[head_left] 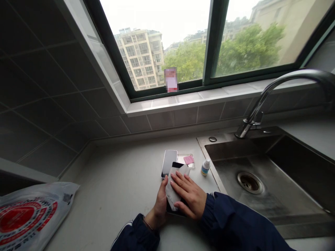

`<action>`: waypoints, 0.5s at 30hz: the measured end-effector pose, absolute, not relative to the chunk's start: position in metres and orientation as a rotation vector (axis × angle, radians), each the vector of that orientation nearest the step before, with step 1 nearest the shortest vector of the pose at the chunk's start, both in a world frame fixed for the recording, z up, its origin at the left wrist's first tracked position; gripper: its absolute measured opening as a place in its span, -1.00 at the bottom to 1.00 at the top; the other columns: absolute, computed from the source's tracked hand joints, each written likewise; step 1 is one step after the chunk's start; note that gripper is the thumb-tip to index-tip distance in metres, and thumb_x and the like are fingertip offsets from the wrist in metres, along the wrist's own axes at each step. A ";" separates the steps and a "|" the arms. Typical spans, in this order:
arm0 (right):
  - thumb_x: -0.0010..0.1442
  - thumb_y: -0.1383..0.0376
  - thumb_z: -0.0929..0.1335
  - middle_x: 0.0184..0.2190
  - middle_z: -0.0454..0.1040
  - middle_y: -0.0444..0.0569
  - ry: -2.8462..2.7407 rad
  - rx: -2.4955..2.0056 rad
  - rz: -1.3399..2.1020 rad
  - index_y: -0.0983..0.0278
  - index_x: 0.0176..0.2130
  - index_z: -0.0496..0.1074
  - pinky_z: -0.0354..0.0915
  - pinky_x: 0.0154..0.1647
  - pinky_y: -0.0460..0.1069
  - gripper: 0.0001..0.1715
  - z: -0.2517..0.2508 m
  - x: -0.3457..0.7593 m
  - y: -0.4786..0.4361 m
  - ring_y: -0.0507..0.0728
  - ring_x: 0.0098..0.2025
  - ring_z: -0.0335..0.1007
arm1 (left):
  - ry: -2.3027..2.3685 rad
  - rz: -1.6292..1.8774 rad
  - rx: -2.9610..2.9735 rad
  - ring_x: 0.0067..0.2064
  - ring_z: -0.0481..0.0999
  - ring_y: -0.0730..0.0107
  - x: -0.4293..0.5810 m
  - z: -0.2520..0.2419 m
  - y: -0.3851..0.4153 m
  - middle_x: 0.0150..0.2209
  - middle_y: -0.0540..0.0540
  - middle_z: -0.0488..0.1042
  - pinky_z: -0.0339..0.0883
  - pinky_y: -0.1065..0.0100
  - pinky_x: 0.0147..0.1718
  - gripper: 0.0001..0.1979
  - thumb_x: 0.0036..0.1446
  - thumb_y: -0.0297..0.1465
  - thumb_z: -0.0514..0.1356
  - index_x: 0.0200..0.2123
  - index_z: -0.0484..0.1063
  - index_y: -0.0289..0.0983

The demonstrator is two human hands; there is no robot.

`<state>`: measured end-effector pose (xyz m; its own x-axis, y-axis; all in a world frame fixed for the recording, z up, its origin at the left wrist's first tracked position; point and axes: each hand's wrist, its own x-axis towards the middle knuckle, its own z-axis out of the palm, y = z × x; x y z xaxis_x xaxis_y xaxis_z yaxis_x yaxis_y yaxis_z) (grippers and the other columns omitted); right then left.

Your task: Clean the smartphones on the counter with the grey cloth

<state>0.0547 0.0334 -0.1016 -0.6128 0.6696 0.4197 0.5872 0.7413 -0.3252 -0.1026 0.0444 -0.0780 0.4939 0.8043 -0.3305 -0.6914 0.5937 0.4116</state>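
Note:
At the near middle of the counter, my left hand (159,207) grips the left edge of a dark phone (178,164), its thumb along the side. A white tissue (171,195) covers most of that phone's face. My right hand (190,195) presses the tissue down on it, fingers fairly straight and close together, thumb toward the near end. Just beyond lies another phone (169,162) with a pale rim and grey screen. Beside it is a clear phone case (193,165) with a pink square (188,159) on it. A small white-capped bottle (205,167) stands upright to the right.
On the right, a steel sink (222,181) is set into the pale counter (110,181), with a curved tap (259,104) behind it. A printed plastic bag (34,212) lies at the left. A window sill (188,97) runs along the back.

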 end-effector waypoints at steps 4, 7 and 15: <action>0.32 0.16 0.24 0.39 -0.08 0.25 -2.404 -0.904 0.195 0.47 0.34 0.07 -0.02 0.34 0.32 -0.27 -0.100 0.055 0.033 0.37 0.43 -0.31 | 0.523 0.911 0.228 0.31 0.23 0.19 -0.104 -0.085 0.045 0.15 -0.24 0.45 -0.08 0.26 0.33 -0.45 0.32 -0.17 0.00 0.20 0.30 -0.45; 0.34 0.23 0.21 0.36 0.00 0.28 -2.325 -0.858 0.156 0.50 0.30 0.14 0.03 0.33 0.32 -0.36 -0.097 0.054 0.031 0.36 0.43 -0.26 | 0.492 0.913 0.237 0.31 0.24 0.21 -0.106 -0.087 0.044 0.15 -0.23 0.46 -0.05 0.26 0.32 -0.45 0.33 -0.17 -0.02 0.20 0.30 -0.44; 0.33 0.32 0.23 0.30 0.19 0.22 -2.290 -0.839 0.114 0.45 0.21 0.28 0.13 0.32 0.23 -0.49 -0.095 0.052 0.030 0.30 0.40 -0.07 | 0.540 0.957 0.244 0.29 0.27 0.14 -0.104 -0.085 0.043 0.10 -0.27 0.49 -0.02 0.19 0.32 -0.45 0.32 -0.15 0.00 0.14 0.37 -0.47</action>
<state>0.0524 0.0303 -0.0948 -0.5565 0.5991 0.5757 0.5388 0.7876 -0.2988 -0.1040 0.0434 -0.0852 0.4571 0.8268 -0.3278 -0.7081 0.5613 0.4283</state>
